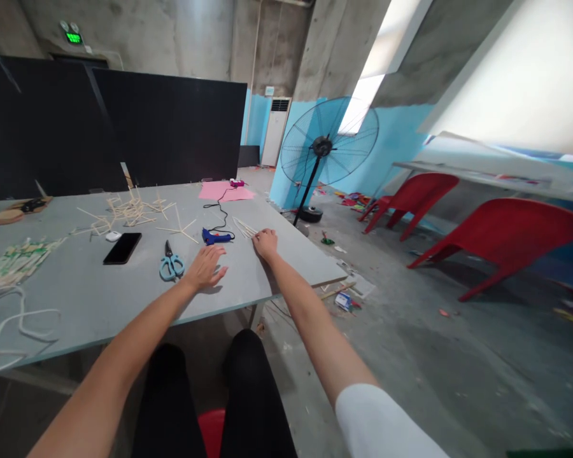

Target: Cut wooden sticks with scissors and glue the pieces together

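My left hand (205,266) lies flat on the grey table (100,299), fingers stretched out, holding nothing. Blue-handled scissors (170,262) lie just to its left. A blue glue gun (216,236) with a black cord rests just beyond its fingertips. My right hand (266,243) rests on the table with fingers curled, right beside a small bundle of thin wooden sticks (244,227); whether it grips any of them is hidden.
A black phone (122,247), a white earbud case (113,236), scattered stick structures (128,210), pink paper (225,191), white rope (14,327) lie on the table. A standing fan (327,143) and red chairs (501,238) occupy the littered floor to the right.
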Demonstrator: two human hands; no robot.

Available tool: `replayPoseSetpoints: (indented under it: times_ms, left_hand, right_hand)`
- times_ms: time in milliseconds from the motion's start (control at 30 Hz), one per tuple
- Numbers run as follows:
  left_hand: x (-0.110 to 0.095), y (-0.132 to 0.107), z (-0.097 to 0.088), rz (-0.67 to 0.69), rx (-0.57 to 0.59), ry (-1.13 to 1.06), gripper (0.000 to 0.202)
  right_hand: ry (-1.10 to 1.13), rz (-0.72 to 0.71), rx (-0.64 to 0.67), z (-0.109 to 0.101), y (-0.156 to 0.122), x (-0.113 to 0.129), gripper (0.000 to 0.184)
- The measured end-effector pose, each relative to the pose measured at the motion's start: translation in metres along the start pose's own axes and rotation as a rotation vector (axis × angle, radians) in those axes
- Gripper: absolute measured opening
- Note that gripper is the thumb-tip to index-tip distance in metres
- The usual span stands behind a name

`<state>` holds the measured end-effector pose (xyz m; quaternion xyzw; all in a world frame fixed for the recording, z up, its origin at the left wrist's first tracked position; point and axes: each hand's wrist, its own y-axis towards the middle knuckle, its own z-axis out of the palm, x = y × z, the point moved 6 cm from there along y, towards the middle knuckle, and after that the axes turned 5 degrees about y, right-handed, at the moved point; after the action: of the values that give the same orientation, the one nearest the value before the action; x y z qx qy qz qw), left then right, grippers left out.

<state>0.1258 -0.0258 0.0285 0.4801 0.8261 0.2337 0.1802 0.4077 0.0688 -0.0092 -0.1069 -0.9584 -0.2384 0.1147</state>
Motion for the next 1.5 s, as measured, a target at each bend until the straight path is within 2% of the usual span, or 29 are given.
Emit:
replayPoseSetpoints:
  times_ms: [167, 300, 467, 567, 767, 933, 1133, 1500]
  left_hand:
    - [0.009, -0.001, 0.004, -0.057, -0.100, -0.035, 0.032]
    - [0.014, 0.001, 0.010, -0.083, -0.125, -0.051, 0.027]
    - [0.016, -0.001, 0.012, -0.110, -0.088, -0.093, 0.022]
    - [0.015, -0.001, 0.013, -0.119, -0.043, -0.129, 0.020]
    - [0.015, -0.004, 0.017, -0.112, 0.015, -0.161, 0.023]
    - [0.016, -0.005, 0.021, -0.101, 0.031, -0.160, 0.024]
    - [0.014, -0.006, 0.020, -0.067, 0.023, -0.162, 0.024]
    - [0.011, -0.007, 0.017, -0.012, -0.009, -0.183, 0.021]
  right_hand:
    - [0.022, -0.049, -0.026, 0.008, 0.010, 0.004, 0.035]
    - [0.031, -0.091, -0.032, 0.013, 0.018, 0.007, 0.023]
    - [0.002, -0.094, -0.049, 0.014, 0.023, 0.004, 0.035]
    - [-0.039, -0.110, -0.027, 0.014, 0.035, 0.007, 0.036]
    - [-0.149, -0.153, 0.090, 0.022, 0.082, 0.032, 0.026]
    - [-0.236, -0.175, 0.167, 0.033, 0.108, 0.054, 0.039]
    - [-0.311, -0.176, 0.202, 0.044, 0.114, 0.063, 0.040]
    - [-0.360, -0.124, 0.241, 0.053, 0.116, 0.057, 0.040]
